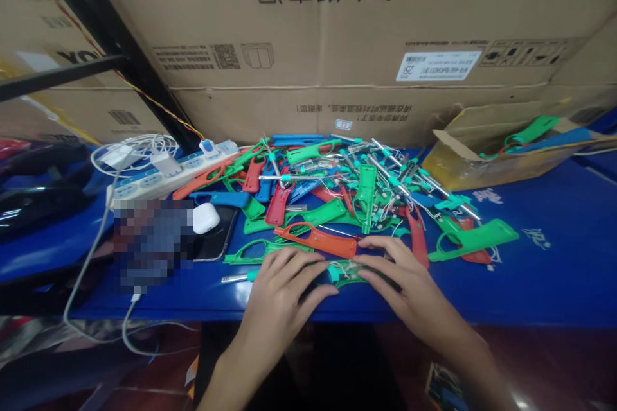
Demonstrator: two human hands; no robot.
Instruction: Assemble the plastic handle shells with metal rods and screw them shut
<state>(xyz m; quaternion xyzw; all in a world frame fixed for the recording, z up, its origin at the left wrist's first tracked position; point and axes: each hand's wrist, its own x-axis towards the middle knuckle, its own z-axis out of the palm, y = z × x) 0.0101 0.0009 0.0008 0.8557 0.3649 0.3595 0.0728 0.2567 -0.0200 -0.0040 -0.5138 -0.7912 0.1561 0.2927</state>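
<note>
A partly built long-nosed gas lighter (333, 273) lies across the front of the table, its metal tube (234, 279) pointing left and a green shell with pale wires in it to the right. My left hand (289, 282) is closed round its teal middle part. My right hand (398, 276) is closed on its handle end, fingertips at the wires; the palm side is hidden. Just behind my fingers are an orange handle shell (318, 241) and a green handle shell (255, 252). Beyond lies a pile of coloured shells and metal tubes with teal fittings (380, 173).
A cardboard box (463, 170) with shells stands at the right back. On the left are a power strip (139, 187) with white cables, an earphone case (205, 218) and a dark phone (216, 244). A large carton (308, 70) walls off the back of the blue table (544, 282).
</note>
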